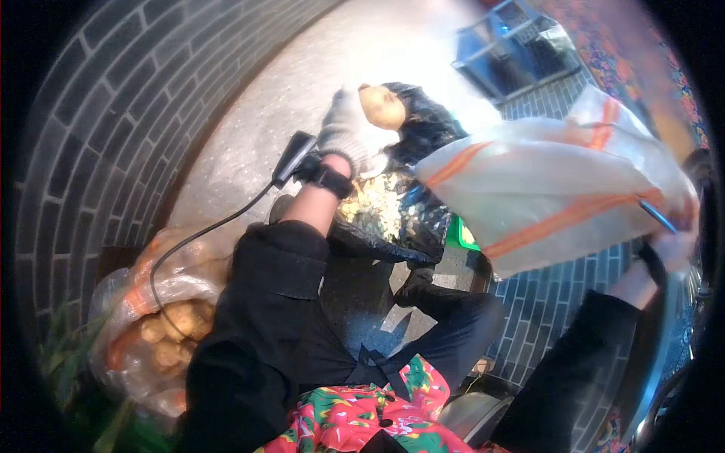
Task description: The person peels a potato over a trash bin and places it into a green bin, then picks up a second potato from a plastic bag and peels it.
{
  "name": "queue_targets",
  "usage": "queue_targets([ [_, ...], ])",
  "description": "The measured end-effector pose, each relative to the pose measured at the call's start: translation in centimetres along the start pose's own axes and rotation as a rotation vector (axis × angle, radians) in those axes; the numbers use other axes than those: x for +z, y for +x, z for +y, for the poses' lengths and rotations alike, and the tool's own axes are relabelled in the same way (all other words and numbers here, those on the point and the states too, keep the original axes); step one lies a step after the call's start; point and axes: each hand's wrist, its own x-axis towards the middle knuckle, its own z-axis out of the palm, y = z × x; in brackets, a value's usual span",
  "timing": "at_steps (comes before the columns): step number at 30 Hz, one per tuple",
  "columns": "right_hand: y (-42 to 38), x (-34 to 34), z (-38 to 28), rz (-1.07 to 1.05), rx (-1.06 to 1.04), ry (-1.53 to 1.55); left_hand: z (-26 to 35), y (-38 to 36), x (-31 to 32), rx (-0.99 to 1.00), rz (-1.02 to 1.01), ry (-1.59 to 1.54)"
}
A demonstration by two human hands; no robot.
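Observation:
My left hand (353,130), in a pale knit glove, reaches forward above a black-lined container (389,251) with yellowish peelings (377,208) in it. At its fingers is a round tan potato (383,107), beside black plastic (427,124). The fingers are curled toward the potato. On the right my right hand (672,245) is closed on the edge of a whitish translucent sack (551,196) with orange stripes. A thin blue object (657,215) sticks out at that hand. The sack is spread out between the two hands.
A plastic bag of potatoes (170,336) stands at the lower left, beside green leaves (64,355). A blue crate (517,49) is at the top right. A green container (464,234) shows beside the black-lined one. A brick-patterned wall (113,98) curves along the left.

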Motion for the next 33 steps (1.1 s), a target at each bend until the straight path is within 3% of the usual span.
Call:
queue_targets([
  [4, 0.4, -2.6, -3.1, 0.131, -0.283, -0.131, -0.6, 0.3, 0.7, 0.043, -0.028, -0.004],
  [6, 0.7, -3.4, -3.0, 0.145, -0.330, -0.210, -0.6, 0.1, 0.9, 0.034, -0.013, 0.003],
  [12, 0.1, -3.4, 5.0, 0.082, -0.122, -0.475, -0.4, -0.6, 1.2, 0.096, 0.004, 0.004],
  [17, -3.5, -3.9, 9.9, 0.131, -0.104, -0.370, -1.0, -0.6, 1.5, 0.104, 0.041, 0.093],
  [21, -0.7, -7.9, 11.6, 0.022, 0.013, -0.300, -0.8, -0.4, 1.2, 0.061, -0.016, 0.019],
  [25, -2.5, -3.0, 10.2, -0.223, 0.017, -0.222, -0.9, -0.3, 1.8, 0.116, 0.024, 0.033],
  [29, -4.0, 1.7, 8.2, -0.253, -0.166, -0.089, -2.0, 0.0, 2.3, 0.114, 0.027, 0.036],
  [33, -4.7, 4.6, 7.7, -0.304, -0.162, -0.060, -2.4, 0.2, 2.1, 0.147, 0.048, 0.046],
])
